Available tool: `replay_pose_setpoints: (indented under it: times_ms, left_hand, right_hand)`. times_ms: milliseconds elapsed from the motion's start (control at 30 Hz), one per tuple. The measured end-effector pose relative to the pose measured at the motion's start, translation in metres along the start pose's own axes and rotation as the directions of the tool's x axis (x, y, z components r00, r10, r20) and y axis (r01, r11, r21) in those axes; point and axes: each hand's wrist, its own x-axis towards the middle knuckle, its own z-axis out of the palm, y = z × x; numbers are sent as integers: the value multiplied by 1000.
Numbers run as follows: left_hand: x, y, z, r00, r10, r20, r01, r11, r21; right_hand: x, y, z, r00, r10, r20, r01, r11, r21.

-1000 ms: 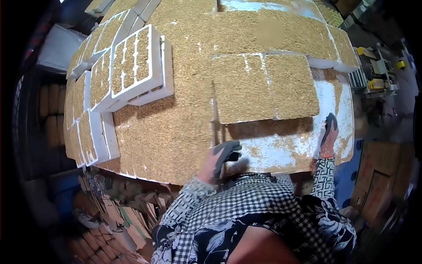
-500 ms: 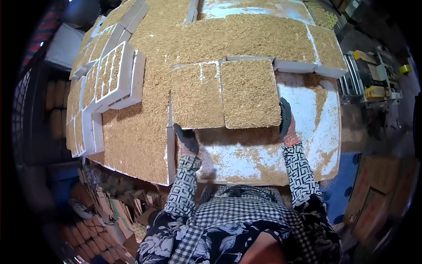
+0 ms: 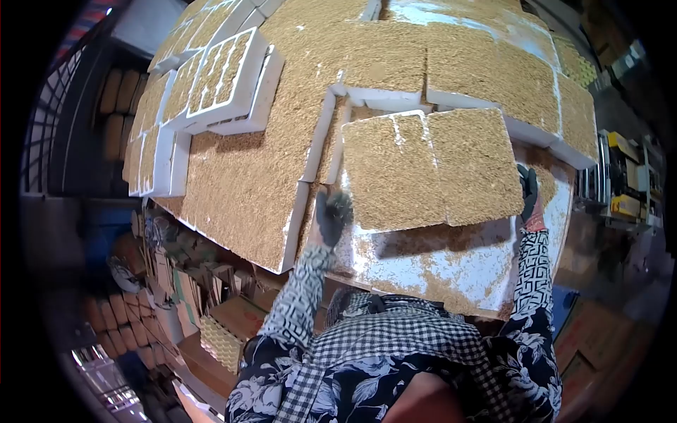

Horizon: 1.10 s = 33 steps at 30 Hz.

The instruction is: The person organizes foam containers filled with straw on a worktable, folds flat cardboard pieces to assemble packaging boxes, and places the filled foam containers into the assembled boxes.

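Two white foam trays filled with tan granular material [image 3: 430, 169] lie side by side, slightly turned, near the front of the table. My right hand [image 3: 527, 194], in a dark-palmed glove, presses against their right edge with its fingers wrapped at the side. My left hand [image 3: 333, 213], gloved too, is beside their lower left corner, blurred, its fingers bent; whether it touches the tray cannot be made out. A shadow lies under the trays' front edge on the white, grain-strewn surface [image 3: 430, 264].
White trays [image 3: 226, 77] are stacked at the back left. More filled trays [image 3: 486, 70] run behind. Cardboard pieces [image 3: 187, 282] stand below the table at the left, with brown boxes [image 3: 592, 331] at the lower right. Metal rollers [image 3: 603, 169] are at the right.
The pair of trays has shifted toward me and turned, leaving a gap behind and at their left. My left hand has moved up along their left side; my right hand stays at the right edge.
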Motion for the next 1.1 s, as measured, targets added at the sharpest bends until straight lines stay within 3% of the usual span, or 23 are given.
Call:
replay_pose_setpoints:
  times_ms: [100,133,167,200,233,267,467,700,800,933,1100]
  left_hand:
    - [56,11,-96,997,59,45,-73,880,470]
    - [60,0,-106,957,188,-223,-17,799,601]
    - [65,-11,-117,830,300,-471,116,732,671]
    - [58,-13,-64,771,148,-619,121,921,370]
    - [51,-10,-4,736,-39,-676,120,990,73]
    - [48,-7,13,745,-65,-664,126,991,45]
    - [-13,-18,39,833,73,-549,97,957,275]
    - [-79,-23,104,925,192,-328,28,826,563]
    - [-115,39,125,921,251,-298,-23,799,601]
    - [-193,150,129,814,318,-487,0,837,547]
    - [-252,307,13,659,622,-424,-333,746,577]
  right_hand:
    - [68,68,-60,998,-6,55,3,998,69]
    - [93,97,-85,998,-8,55,2,994,106]
    - [51,67,-38,971,-117,210,160,967,-200]
    - [34,58,-23,984,-105,146,133,971,-201]
    - [19,54,-15,995,-75,70,85,984,-157]
    - [4,50,-10,998,-57,19,59,991,-121]
    - [-97,37,-16,977,14,-212,-12,1000,12]
    - [-196,11,46,968,41,-249,-28,998,55]
    - [-225,6,105,979,39,-201,-29,998,54]
    - [-244,10,215,996,52,-69,-46,995,88]
    - [-238,27,394,982,96,163,-117,986,123]
